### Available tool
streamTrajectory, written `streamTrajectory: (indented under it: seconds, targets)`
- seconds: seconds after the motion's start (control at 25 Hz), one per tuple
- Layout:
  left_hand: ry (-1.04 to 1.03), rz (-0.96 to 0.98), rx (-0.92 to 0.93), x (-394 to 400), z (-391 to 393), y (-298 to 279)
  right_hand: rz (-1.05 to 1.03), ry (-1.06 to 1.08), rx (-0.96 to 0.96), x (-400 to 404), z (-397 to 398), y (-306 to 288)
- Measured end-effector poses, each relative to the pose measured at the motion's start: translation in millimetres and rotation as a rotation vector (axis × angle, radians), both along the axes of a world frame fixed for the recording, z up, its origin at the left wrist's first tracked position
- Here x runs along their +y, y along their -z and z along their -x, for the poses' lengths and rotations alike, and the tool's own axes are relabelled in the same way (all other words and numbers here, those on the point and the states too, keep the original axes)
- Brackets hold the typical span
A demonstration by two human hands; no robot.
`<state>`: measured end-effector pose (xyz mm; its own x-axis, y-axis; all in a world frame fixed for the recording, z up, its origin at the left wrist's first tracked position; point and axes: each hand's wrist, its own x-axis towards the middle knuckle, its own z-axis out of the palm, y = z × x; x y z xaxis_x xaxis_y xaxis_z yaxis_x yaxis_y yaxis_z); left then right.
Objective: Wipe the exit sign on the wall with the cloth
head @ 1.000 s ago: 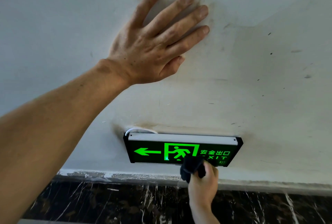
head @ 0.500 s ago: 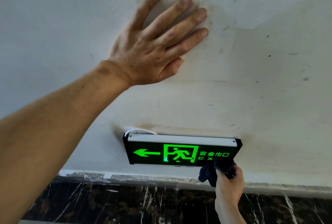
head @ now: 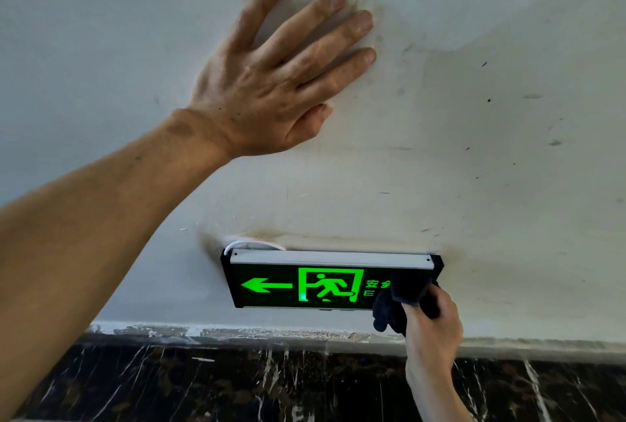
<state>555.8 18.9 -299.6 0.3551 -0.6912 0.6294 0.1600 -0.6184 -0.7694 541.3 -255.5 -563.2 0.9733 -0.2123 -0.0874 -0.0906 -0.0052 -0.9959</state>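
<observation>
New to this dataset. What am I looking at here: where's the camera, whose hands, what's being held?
There is no robot here. One wide-angle camera is worn on a person's head and looks forward and down at their own two bare hands.

The left hand is spread flat against the scuffed white wall, apparently for support, and holds nothing.

Lower down, a lit green exit sign is fixed to the wall, showing an arrow and a running figure. A white cable loops behind its upper left corner.

The right hand grips a bunched dark cloth and presses it on the right end of the sign, covering part of the lettering.

Below runs a dark marble skirting.
</observation>
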Motion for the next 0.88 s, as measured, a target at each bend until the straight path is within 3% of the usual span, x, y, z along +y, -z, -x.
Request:
streamTrajectory:
  seconds: [0.32, 0.64, 0.76, 0.8, 0.88]
  targets:
    - [0.007, 0.017, 0.029, -2.1, 3.4, -2.1, -0.323, -0.094, -0.098, -13.1, 15.5, -65.4]
    - [0.023, 0.184, 0.298, -16.0, 28.2, -10.3, -0.455, -0.247, -0.180, -12.4, 42.0, -117.5]
    - [0.192, 0.532, 0.293, -46.2, 62.0, 10.9, -0.435, -0.316, -0.182, -8.2, 51.8, -130.3]
    - [0.296, 0.763, 0.309, -59.6, 76.8, 28.5, -0.441, -0.343, -0.189, -5.9, 54.8, -134.3]
    - [0.490, 1.401, 0.543, -86.9, 107.3, 68.5, -0.462, -0.408, -0.206, 1.2, 61.3, -140.6]
